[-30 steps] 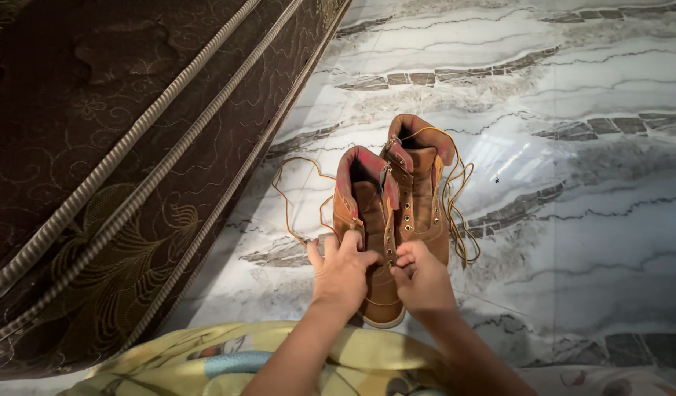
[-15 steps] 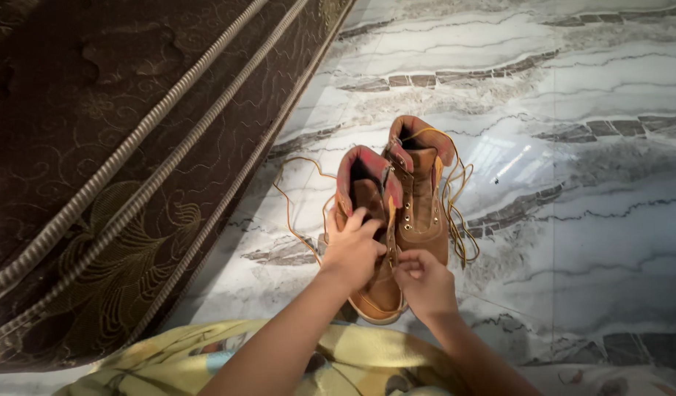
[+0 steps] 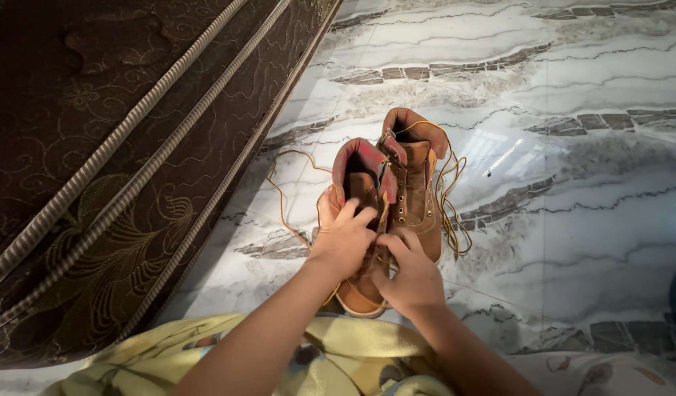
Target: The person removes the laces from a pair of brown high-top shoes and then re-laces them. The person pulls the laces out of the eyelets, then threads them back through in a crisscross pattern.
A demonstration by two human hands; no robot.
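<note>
Two brown high-top boots with red plaid lining stand side by side on the marble floor. My left hand [image 3: 345,238] lies over the front of the nearer left boot [image 3: 361,183], fingers curled on its tongue and eyelets. My right hand [image 3: 410,273] is just beside it, pinching the yellow-brown lace at the lower eyelets of the same boot. The right boot [image 3: 416,176] stands untouched behind, its lace [image 3: 453,213] hanging loose down its right side. More loose lace [image 3: 279,192] trails on the floor to the left.
A dark brown quilted mattress [image 3: 110,161] with corded piping fills the left side, its edge close to the boots. White and grey veined marble floor [image 3: 572,183] stretches right. Yellow patterned cloth [image 3: 228,359] covers my lap at the bottom.
My left hand slid up the boot front from the toe toward the tongue. My right hand moved in closer against the left one at the laces. The view shifted slightly.
</note>
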